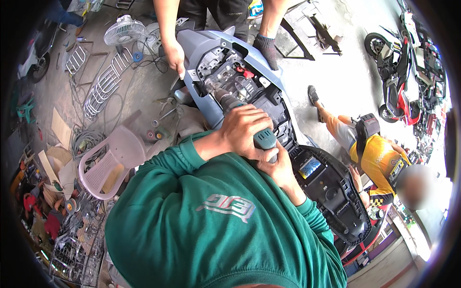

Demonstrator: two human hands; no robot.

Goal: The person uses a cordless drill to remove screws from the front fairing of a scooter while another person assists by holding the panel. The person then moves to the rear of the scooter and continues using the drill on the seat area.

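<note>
Both my hands are on a teal power drill (264, 138). My left hand (244, 128) wraps over its body from above, while my right hand (277, 167) grips its rear end. The chuck (221, 94) points away, toward the inner left edge of a blue-grey scooter's tail panel (207, 108); the bit's tip is hard to make out. Opposite me a co-worker steadies the panel with a bare hand (175, 60) on the left and a gloved hand (266, 49) on the right. The scooter's seat (331, 194) is tipped up, its black underside showing.
At left are a pink plastic chair (113, 161), metal racks (109, 81), a grey fan (126, 32) and coiled cables (87, 140). A person in yellow (377, 149) is at right, beside the raised seat. Parked motorcycles (401, 72) line the far right.
</note>
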